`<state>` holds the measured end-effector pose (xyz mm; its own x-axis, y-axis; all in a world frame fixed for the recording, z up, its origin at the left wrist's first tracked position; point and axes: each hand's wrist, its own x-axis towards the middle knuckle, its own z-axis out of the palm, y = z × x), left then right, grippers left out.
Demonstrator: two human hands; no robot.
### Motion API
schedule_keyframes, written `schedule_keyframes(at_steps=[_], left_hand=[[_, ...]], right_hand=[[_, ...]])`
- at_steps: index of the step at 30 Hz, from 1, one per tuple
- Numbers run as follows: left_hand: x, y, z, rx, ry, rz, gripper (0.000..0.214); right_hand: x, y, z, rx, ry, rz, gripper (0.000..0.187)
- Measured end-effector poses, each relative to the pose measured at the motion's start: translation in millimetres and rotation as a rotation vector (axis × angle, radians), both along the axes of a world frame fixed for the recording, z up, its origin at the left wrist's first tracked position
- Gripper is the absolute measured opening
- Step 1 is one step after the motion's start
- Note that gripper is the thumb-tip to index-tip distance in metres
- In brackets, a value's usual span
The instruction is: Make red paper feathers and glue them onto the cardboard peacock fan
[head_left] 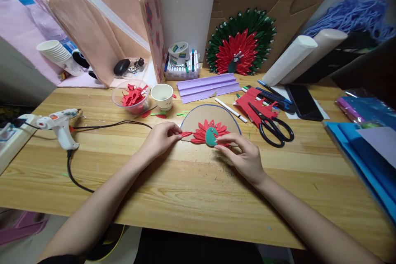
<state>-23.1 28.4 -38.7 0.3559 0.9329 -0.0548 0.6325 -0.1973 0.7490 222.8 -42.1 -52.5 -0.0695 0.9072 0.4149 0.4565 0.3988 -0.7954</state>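
A half-round piece of cardboard (198, 114) with a blue-marked rim lies flat on the table before me. On it a green bird-shaped cutout (210, 137) sits at the lower middle, ringed by red paper petals (200, 133). My left hand (161, 138) pinches a loose red paper petal (186, 134) at the cardboard's left edge. My right hand (243, 156) hovers at the right of the green cutout, thumb and fingers apart; the fingertips lie over the petals there, and whether they touch is hard to see.
Black scissors (274, 130) lie on red paper (251, 105) to the right. A glue gun (60, 126) stands at left, its cord trailing across the table. A paper cup (162, 96), a bowl of red scraps (131, 101) and purple paper (207, 87) are behind. A finished-looking peacock (243, 45) leans at the back.
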Motion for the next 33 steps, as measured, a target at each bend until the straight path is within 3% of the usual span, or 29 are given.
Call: schedule_keyframes(at_steps=[27,33], left_hand=[[7.1,-2.6,-3.5,0.126,-0.026,-0.098,0.014],[4.3,1.1,-0.9,0.188,0.014,0.006,0.023]], right_hand=[[-3.2,-3.0,2.2,-0.01,0.001,0.021,0.011],[-2.7,-0.3,3.6,0.044,-0.119,0.09,0.014]])
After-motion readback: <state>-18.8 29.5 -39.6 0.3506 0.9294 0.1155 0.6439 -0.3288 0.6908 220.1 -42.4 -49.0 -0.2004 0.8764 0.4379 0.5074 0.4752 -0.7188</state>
